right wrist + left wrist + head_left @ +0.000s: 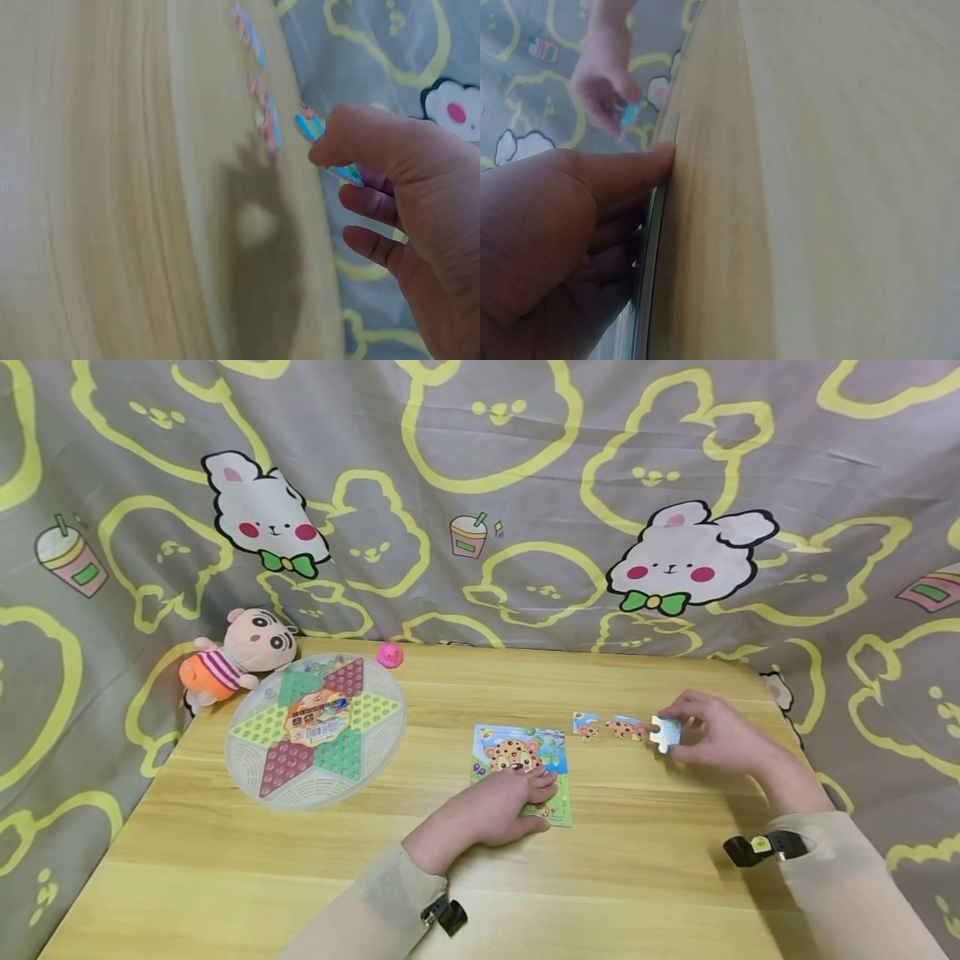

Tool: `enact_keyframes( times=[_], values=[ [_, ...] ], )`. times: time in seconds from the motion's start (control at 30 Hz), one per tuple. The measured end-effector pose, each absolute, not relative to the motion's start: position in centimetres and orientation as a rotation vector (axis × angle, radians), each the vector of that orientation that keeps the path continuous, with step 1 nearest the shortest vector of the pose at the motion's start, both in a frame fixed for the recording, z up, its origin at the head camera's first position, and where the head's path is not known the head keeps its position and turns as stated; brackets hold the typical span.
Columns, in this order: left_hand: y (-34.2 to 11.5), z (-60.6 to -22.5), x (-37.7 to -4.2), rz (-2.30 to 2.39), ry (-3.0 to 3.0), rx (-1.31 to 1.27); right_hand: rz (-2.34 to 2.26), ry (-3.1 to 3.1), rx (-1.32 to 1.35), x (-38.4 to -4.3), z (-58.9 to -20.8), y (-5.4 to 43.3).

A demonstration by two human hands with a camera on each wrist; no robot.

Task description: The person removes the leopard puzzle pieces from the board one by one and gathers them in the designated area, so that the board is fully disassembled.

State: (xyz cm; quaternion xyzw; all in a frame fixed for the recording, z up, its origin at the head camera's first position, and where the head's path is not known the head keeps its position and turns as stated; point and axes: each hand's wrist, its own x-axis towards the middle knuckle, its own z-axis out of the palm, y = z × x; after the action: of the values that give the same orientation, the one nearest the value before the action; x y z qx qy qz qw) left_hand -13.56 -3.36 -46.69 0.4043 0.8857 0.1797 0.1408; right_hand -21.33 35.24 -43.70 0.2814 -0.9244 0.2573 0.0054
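- Midway between the side edges of the table (262, 860) lay the puzzle (525, 746), flat, a leopard's face showing.
- Across its lower part rested the left hand (510, 806), thumb by the puzzle's near edge, fingers relaxed and gripping nothing.
- Toward the table's right edge, the right hand (708, 731) pinched a piece (664, 733) between thumb and fingertip, clear of the wood; its other fingers were loosely bent, away from the piece.
- Between puzzle and right hand lay two loose pieces (626, 728).
- By the far left corner sat a doll (221, 668) beside a game board (341, 756).
- Near the far edge stood a duck (390, 655).
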Motion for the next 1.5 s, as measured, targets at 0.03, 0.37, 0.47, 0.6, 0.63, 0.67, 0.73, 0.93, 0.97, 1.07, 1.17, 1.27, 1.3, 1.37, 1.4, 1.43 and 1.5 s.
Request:
enact_keyframes(
  times=[0.03, 0.37, 0.47, 0.6, 0.63, 0.67, 0.73, 0.93, 0.97, 1.07, 1.17, 1.27, 1.3, 1.37, 1.4, 1.43, 1.5],
  values=[
    [-3.3, -46.7, -13.6, 0.519, 2.557, 1.167, 0.803, -2.921, 0.858, -21.4, -43.9, 35.5],
    [-3.3, -46.6, -13.5, 0.492, 2.557, 1.143, 0.811, -3.015, 0.829, -22.7, -45.5, 37.2],
    [-3.3, -46.5, -13.4, 0.487, 2.558, 1.137, 0.816, -3.030, 0.806, -23.0, -46.0, 37.5],
    [-3.3, -46.5, -13.4, 0.485, 2.558, 1.138, 0.843, -3.046, 0.792, -23.0, -46.0, 37.5],
    [-3.3, -46.5, -13.4, 0.481, 2.558, 1.139, 0.852, -3.051, 0.791, -23.0, -45.9, 37.5],
    [-3.3, -46.5, -13.3, 0.479, 2.558, 1.141, 0.856, -3.057, 0.792, -23.0, -45.9, 37.4],
    [-3.3, -46.5, -13.3, 0.474, 2.558, 1.143, 0.862, -3.065, 0.789, -22.9, -45.8, 37.3],
    [-3.3, -46.4, -13.4, 0.453, 2.553, 1.154, 0.843, -3.071, 0.807, -22.6, -45.5, 36.9],
    [-3.3, -46.4, -13.4, 0.444, 2.554, 1.157, 0.843, -3.067, 0.810, -22.6, -45.4, 36.8],
    [-3.2, -46.2, -13.4, 0.403, 2.560, 1.174, 0.842, -3.051, 0.815, -22.3, -44.9, 36.2],
    [-3.1, -46.0, -13.2, 0.350, 2.568, 1.188, 0.829, -3.014, 0.852, -22.0, -44.2, 35.3],
    [-3.1, -45.9, -13.0, 0.303, 2.574, 1.199, 0.825, -2.971, 0.915, -21.8, -43.3, 34.1],
    [-3.0, -45.8, -13.0, 0.293, 2.575, 1.202, 0.836, -2.958, 0.935, -21.7, -43.0, 33.7],
    [-3.0, -45.8, -12.9, 0.278, 2.578, 1.211, 0.857, -2.929, 0.982, -21.5, -42.5, 33.0],
    [-3.0, -45.8, -12.9, 0.273, 2.579, 1.219, 0.867, -2.921, 1.000, -21.4, -42.3, 32.6],
    [-3.1, -45.8, -12.9, 0.275, 2.580, 1.227, 0.878, -2.909, 1.020, -21.2, -42.1, 32.2],
    [-3.1, -45.8, -12.8, 0.290, 2.579, 1.245, 0.893, -2.891, 1.054, -21.0, -41.8, 31.5]
  ],
)
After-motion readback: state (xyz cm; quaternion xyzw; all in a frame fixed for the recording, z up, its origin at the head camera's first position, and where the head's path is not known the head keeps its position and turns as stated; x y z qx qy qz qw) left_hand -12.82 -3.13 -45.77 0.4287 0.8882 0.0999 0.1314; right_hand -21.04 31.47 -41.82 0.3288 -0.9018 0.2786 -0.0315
